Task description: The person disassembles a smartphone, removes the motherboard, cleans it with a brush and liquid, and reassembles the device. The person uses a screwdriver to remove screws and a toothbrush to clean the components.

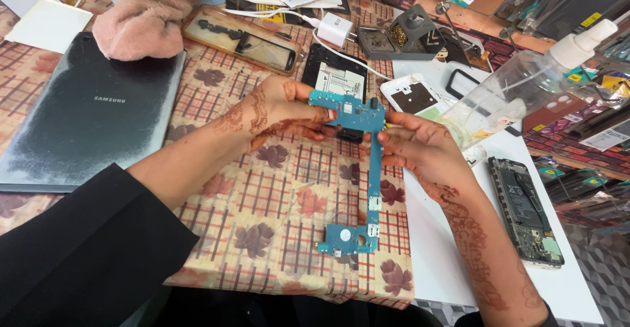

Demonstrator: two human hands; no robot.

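Note:
A long, thin blue circuit board (374, 176) hangs upright above the table, wide at its top and bottom ends. My left hand (282, 107) pinches the left side of its top part. My right hand (420, 146) grips the right side of the top part, fingers curled behind the narrow strip. Both hands carry dark henna patterns. Just behind the board lies an opened phone body (338, 77) with a white label.
A dark grey tablet (85, 117) lies face down at left under a pink cloth (141, 18). A phone frame (243, 38), white charger (335, 28), clear spray bottle (525, 84) and a stripped phone (525, 209) lie around. The checked tablecloth (275, 196) covers the table.

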